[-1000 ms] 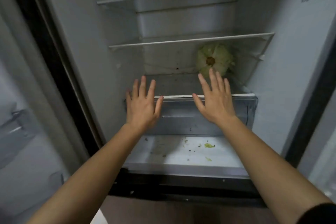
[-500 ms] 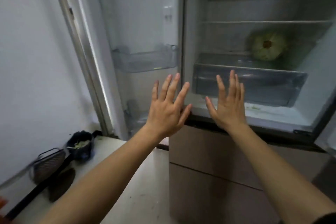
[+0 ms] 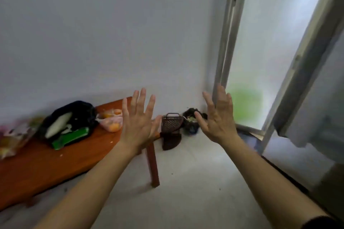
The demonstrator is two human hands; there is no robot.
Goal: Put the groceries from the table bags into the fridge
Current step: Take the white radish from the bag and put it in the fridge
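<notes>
Nearby, black bag (image 3: 74,117) lying open rightward, left hand (image 3: 138,126) empty

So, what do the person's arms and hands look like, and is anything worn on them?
Both forearms are bare. The left hand and the right hand carry no gloves, rings, watch or bracelet that can be seen. The only clothing in view is the edge of a dark sleeve on the right arm, at the lower right corner. No sleeve shows on the left arm.
</notes>
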